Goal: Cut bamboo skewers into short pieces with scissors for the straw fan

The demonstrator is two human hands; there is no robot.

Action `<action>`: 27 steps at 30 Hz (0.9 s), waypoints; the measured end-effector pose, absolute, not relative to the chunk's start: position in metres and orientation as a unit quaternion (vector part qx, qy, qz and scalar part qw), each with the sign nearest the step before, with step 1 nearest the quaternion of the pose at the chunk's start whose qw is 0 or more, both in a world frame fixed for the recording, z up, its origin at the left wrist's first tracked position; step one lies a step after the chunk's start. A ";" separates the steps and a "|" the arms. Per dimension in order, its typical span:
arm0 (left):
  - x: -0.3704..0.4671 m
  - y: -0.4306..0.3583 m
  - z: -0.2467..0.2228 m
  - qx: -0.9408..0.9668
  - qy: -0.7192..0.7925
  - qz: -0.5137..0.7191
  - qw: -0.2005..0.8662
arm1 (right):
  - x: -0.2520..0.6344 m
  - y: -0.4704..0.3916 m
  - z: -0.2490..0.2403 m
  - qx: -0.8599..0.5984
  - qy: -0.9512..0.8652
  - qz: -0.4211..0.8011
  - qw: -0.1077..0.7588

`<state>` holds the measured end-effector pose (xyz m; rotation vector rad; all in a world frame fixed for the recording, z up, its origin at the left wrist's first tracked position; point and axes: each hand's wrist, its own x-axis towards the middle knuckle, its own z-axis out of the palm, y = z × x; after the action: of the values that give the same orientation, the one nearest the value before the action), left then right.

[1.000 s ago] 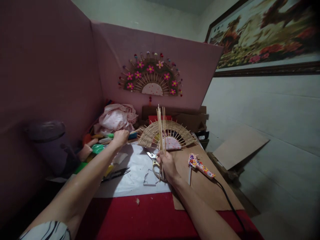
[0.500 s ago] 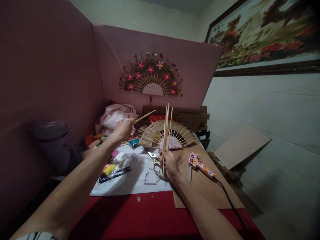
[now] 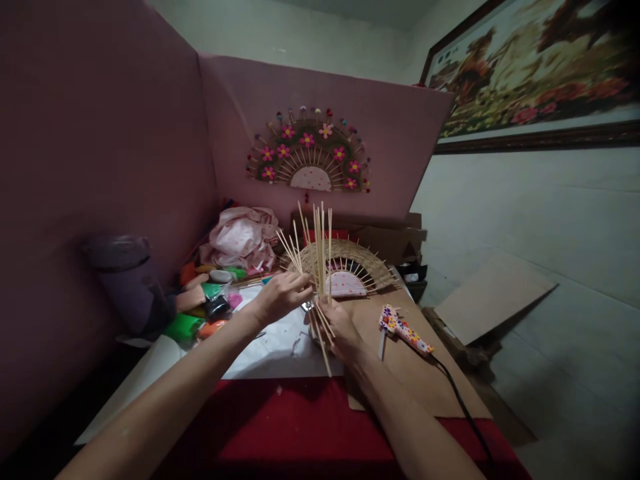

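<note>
My left hand [image 3: 284, 295] is closed on several thin wooden sticks [image 3: 290, 252], which fan out above it and poke out below. Right beside it, my right hand [image 3: 341, 327] grips an upright bundle of wooden sticks [image 3: 320, 243]. The two sets meet at the hands and partly cross. Just behind them lies a woven half-round fan [image 3: 373, 257] with stick ribs and a spotted fabric centre [image 3: 345, 285]. The scissors under my hands are mostly hidden.
A flower-patterned glue gun [image 3: 404, 332] with a black cord rests on the brown board [image 3: 425, 380] at right. Bright packets [image 3: 184, 327] and crumpled pink fabric [image 3: 245, 237] lie at left, near a large flask [image 3: 125, 283]. A decorated fan [image 3: 310, 150] hangs on the pink panel.
My left hand has come right and down with its sticks, from beside the fabric to my right hand. Its sticks now spread apart against the bundle. The view has shifted slightly.
</note>
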<state>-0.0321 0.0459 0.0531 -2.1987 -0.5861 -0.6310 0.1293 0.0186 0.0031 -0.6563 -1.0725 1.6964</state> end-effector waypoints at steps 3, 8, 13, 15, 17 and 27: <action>-0.033 0.047 0.043 -0.859 -0.212 -0.260 0.386 | 0.124 0.013 0.003 -0.278 -0.475 0.683 0.481; -0.027 0.040 0.039 -0.857 -0.206 -0.286 0.375 | 0.119 0.010 0.002 -0.273 -0.503 0.664 0.480; -0.026 0.035 0.029 -0.853 -0.229 -0.303 0.357 | 0.122 0.009 0.003 -0.243 -0.523 0.686 0.443; -0.028 0.034 0.024 -0.849 -0.238 -0.314 0.353 | 0.122 0.008 0.005 -0.233 -0.525 0.687 0.446; -0.029 0.032 0.021 -0.841 -0.246 -0.329 0.351 | 0.121 0.006 0.006 -0.215 -0.533 0.684 0.449; -0.042 0.023 0.009 -0.833 -0.260 -0.374 0.313 | 0.120 0.000 0.002 -0.217 -0.579 0.689 0.379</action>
<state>-0.0416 0.0232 0.0091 -2.1965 -0.6865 -0.9869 0.1197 0.0000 0.0019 -0.5542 -1.4779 1.7588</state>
